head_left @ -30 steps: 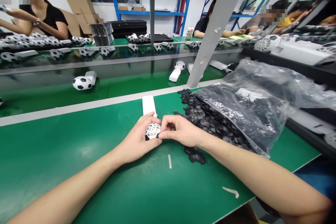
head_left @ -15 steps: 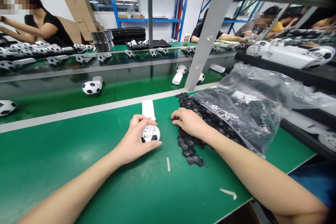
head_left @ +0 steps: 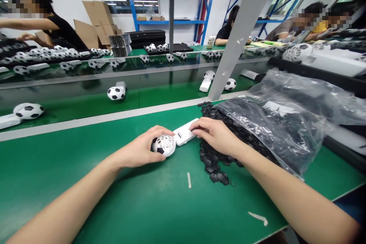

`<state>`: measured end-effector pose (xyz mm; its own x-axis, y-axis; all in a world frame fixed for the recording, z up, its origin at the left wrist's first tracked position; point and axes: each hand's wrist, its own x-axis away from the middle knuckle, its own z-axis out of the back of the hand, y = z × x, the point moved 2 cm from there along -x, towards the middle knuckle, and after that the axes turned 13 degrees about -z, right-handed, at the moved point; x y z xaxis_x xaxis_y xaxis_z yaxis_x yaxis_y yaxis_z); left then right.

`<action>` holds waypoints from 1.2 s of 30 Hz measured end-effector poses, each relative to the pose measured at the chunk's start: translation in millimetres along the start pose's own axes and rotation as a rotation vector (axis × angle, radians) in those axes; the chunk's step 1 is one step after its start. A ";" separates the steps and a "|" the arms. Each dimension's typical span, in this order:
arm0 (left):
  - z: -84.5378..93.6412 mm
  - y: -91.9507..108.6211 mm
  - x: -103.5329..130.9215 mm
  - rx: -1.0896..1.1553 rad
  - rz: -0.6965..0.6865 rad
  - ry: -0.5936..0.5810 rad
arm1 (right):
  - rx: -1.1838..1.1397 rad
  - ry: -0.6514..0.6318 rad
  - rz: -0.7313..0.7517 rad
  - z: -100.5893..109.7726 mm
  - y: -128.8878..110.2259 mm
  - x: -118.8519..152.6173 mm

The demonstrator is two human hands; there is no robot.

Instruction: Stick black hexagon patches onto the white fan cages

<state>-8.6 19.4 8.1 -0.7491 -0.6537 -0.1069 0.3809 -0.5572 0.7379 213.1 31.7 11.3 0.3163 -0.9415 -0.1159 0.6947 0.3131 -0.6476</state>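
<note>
A white soccer-ball-shaped piece (head_left: 165, 145) with a lattice face and black patches lies on the green bench. My left hand (head_left: 143, 146) is closed around the ball end, thumb at the near side and fingers over the far side. Its white handle (head_left: 185, 132) points up and to the right. My right hand (head_left: 213, 133) is at the handle's far end, thumb and fingers pinched, with a small dark bit showing at the fingertips. Right beside and partly under that hand spreads a pile of small black pentagon pieces (head_left: 210, 164).
A clear plastic bag (head_left: 265, 122) of black pieces lies at the right. Behind the bench edge, a belt (head_left: 160, 99) carries more ball pieces (head_left: 116, 93). A grey post (head_left: 237, 38) rises at the bench's back edge. White strips (head_left: 189, 180) lie nearby. Several people sit across.
The ball piece has turned, so its handle now points right instead of away. My right hand has come from the black pile to the handle's end. Ball pieces on the belt have shifted right.
</note>
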 end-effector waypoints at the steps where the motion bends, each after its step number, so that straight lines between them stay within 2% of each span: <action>1: 0.5 -0.1 0.4 -0.002 -0.009 0.000 | -0.042 -0.017 -0.004 -2.4 -3.3 1.2; 4: -2.3 0.7 0.8 -0.007 0.007 0.022 | -0.142 -0.049 -0.021 -10.3 -10.6 4.8; 6: -6.2 1.5 0.5 -0.004 0.038 0.035 | -0.159 -0.038 0.024 -14.5 -13.7 7.1; 10: -12.5 1.9 -1.1 -0.001 0.071 0.101 | -0.069 -0.023 0.308 -23.3 -19.3 10.8; 13: -15.5 1.2 -2.3 -0.011 0.063 0.151 | 0.084 0.053 0.534 -31.3 -24.4 12.9; 16: -19.2 0.8 -3.1 -0.032 0.034 0.191 | 0.218 0.149 0.670 -39.4 -30.5 14.1; 19: -23.1 1.2 -3.9 -0.060 -0.002 0.243 | 0.219 0.202 0.746 -45.2 -33.4 14.6; 21: -25.0 1.5 -4.4 -0.076 -0.017 0.267 | 0.139 0.212 0.710 -46.6 -30.8 12.7; 26: -27.0 1.2 -4.8 -0.109 -0.014 0.295 | -0.042 0.110 0.343 -45.6 -15.2 0.6; 28: -27.7 0.6 -4.3 -0.129 -0.025 0.295 | -0.050 0.062 0.253 -45.0 -11.9 -2.8; 32: -28.3 -0.8 -3.7 -0.175 -0.063 0.294 | -0.042 -0.008 0.206 -44.0 -11.8 -4.5; 36: -26.7 -0.5 -4.4 -0.179 -0.071 0.286 | -0.061 -0.025 0.184 -43.3 -13.9 -2.5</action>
<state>9.0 8.9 -9.6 -0.6048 -0.7131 -0.3546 0.4412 -0.6707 0.5963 174.7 24.3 -12.0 0.4512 -0.8654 -0.2182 0.5834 0.4710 -0.6617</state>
